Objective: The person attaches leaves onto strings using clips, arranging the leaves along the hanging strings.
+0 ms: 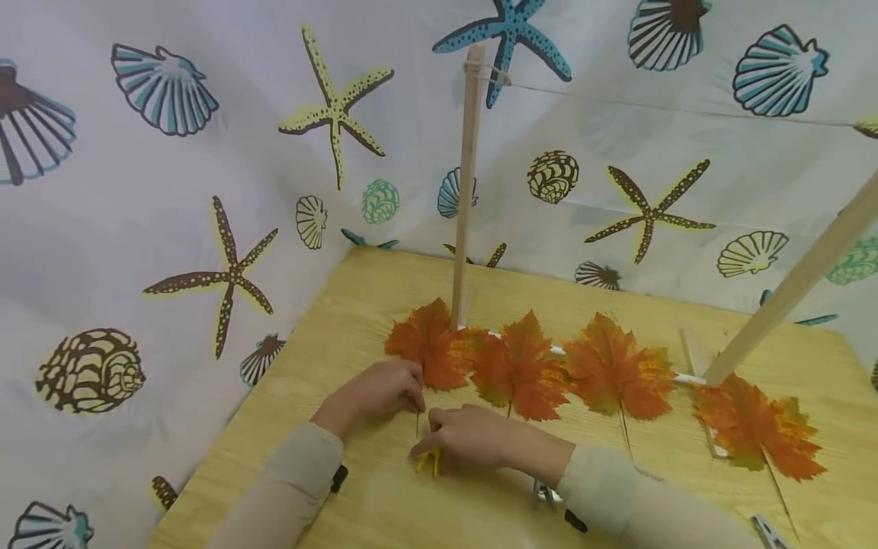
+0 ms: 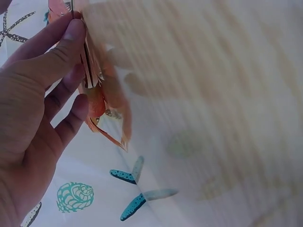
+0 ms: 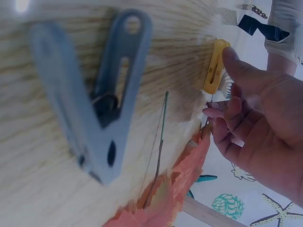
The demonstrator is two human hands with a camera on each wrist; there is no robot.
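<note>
My left hand (image 1: 384,389) is at the leftmost orange maple leaf (image 1: 434,345); in the left wrist view its thumb and forefinger pinch the thin dark stem (image 2: 72,6). Just to the right, my right hand (image 1: 473,436) holds a yellow clothespin (image 3: 217,66) between thumb and fingers. That clothespin is close to the lower part of the stem; whether it grips the stem I cannot tell. In the head view only the yellow clothespin's handle ends show under the right hand.
More maple leaves (image 1: 520,366) lie in a row along a white bar (image 1: 557,350). Two wooden posts (image 1: 468,183) rise behind, with a string (image 1: 617,101) above. Grey clothespins (image 1: 545,494) lie on the wooden table (image 1: 370,305), one under the right forearm. A patterned cloth (image 1: 411,99) surrounds it.
</note>
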